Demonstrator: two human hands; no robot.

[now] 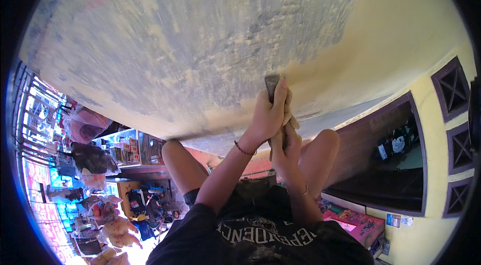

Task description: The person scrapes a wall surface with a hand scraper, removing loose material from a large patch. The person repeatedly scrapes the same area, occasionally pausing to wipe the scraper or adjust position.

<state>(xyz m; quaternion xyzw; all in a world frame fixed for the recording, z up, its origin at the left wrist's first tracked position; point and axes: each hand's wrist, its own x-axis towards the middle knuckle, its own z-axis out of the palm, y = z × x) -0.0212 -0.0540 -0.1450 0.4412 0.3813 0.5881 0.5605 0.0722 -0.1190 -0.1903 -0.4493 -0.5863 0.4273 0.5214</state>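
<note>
My left hand (pixel 273 112) is closed around a scraper (pixel 271 85), with the thumb lying along its dark grey blade. The blade's end meets the wall (pixel 220 49), which is mottled grey and pale yellow with streaky, patchy paint. Just below, my right hand (pixel 285 150) is closed at the tool's lower end. The handle is mostly hidden by my fingers, so its shape is unclear. Smooth yellow paint (pixel 401 19) covers the wall's right side.
My bent knees (pixel 323 147) rise on both sides of my arms. To the right are a dark-framed doorway (pixel 418 164) and brown vent blocks (pixel 450 89). On the left, a glass display case (pixel 125 147) stands near hanging plastic-wrapped goods (pixel 92 158). A pink patterned item (pixel 358 225) lies lower right.
</note>
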